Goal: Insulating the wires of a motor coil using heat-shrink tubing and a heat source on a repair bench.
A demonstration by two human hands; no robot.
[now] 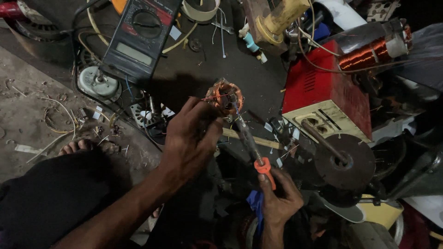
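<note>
While soldering iron (251,143) touches coil (224,96).

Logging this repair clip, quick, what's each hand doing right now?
Left hand: closed around a copper-wound coil piece.
Right hand: closed on an orange-handled tool, its tip at the coil.

— What is that small motor winding (223,96) made of?

— Thin copper wire, glossy and reddish, wound on a dull metal core. The soldering iron (251,143) touching it has a dark, matt metal shaft and a smooth orange plastic grip.

— And the box (323,87) beside it?

— Painted sheet metal, red on top, cream on the front, scuffed and dusty. The disc (346,161) in front looks like rough, rusty-brown metal.

— The meter (138,37)?

— Dark matt plastic with a smooth grey screen. The floor (27,106) is rough, gritty concrete.

— The big coil (369,53) up top?

— Shiny copper again.
</note>
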